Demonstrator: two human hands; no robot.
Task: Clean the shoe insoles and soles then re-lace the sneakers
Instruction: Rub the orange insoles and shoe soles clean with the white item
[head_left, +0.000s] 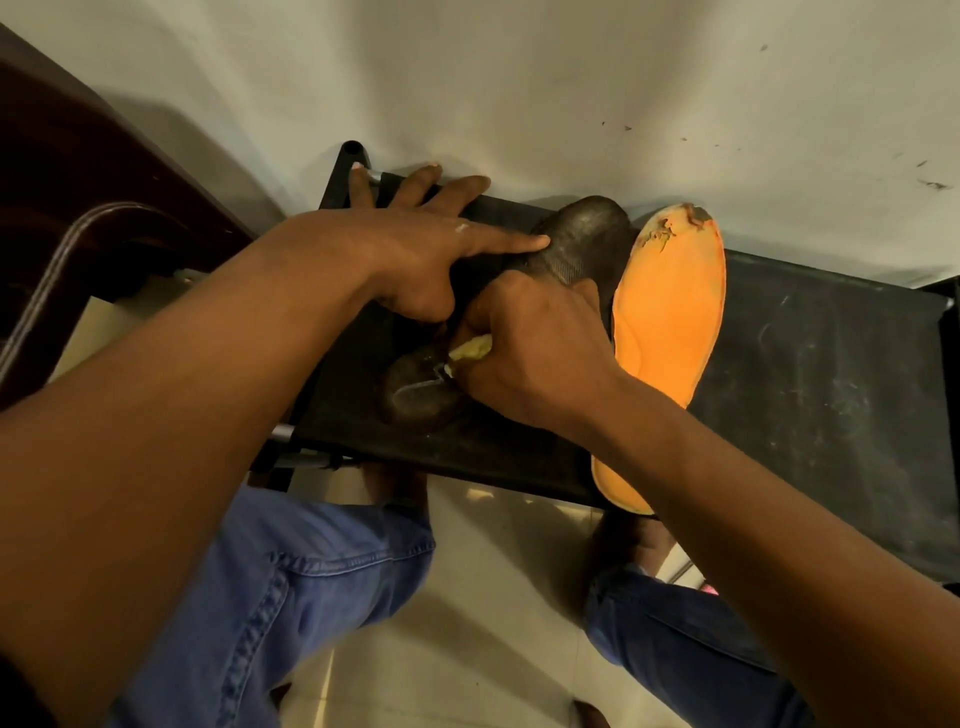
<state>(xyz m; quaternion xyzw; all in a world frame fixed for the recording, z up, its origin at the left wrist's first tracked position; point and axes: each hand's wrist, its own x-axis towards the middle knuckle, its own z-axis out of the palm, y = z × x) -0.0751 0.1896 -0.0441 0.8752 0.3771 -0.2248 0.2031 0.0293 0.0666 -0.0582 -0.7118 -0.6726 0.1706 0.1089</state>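
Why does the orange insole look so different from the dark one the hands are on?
The orange insole is bright and lies untouched, while the dark insole is grey-black and is being worked on. The left hand presses the dark insole; the right hand grips a yellow sponge against it. The orange insole's toe is torn. Both rest on the black rack.

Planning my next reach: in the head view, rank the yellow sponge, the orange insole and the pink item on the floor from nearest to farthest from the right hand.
From the right hand:
1. Yellow sponge, gripped in its fingers on the dark insole.
2. Orange insole, just to its right on the black stool.
3. Pink item, lower right on the floor.
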